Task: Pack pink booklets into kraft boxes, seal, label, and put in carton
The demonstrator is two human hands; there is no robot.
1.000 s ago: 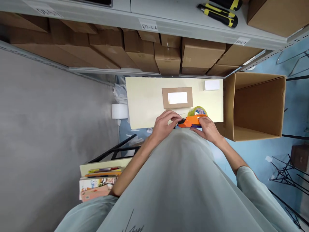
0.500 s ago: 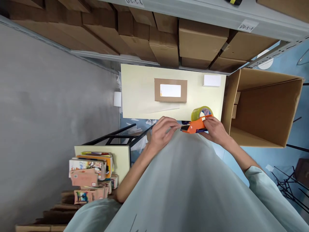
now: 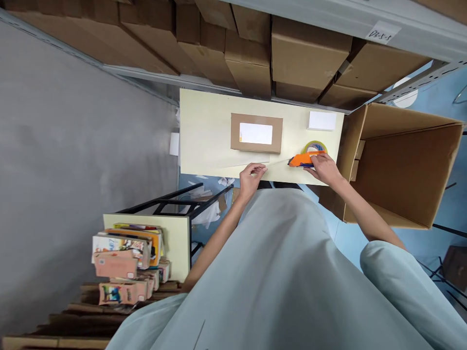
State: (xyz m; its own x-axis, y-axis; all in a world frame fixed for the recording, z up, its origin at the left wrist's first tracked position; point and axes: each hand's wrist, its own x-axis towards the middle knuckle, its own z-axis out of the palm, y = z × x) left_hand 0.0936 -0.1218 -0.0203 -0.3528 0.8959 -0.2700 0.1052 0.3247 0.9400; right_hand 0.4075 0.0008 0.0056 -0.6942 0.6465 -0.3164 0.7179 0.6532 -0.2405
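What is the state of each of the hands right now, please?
Left hand: closed, pinching the end of a tape strip.
Right hand: closed, holding the orange tape dispenser.

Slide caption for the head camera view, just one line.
Right hand grips an orange tape dispenser; left hand pinches a tape strip near a box.

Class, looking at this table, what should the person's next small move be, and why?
Probably carry the clear tape strip forward over the brown box: the left hand seems to pinch its end, the right hand holds the orange dispenser, and the box lies beyond both hands.
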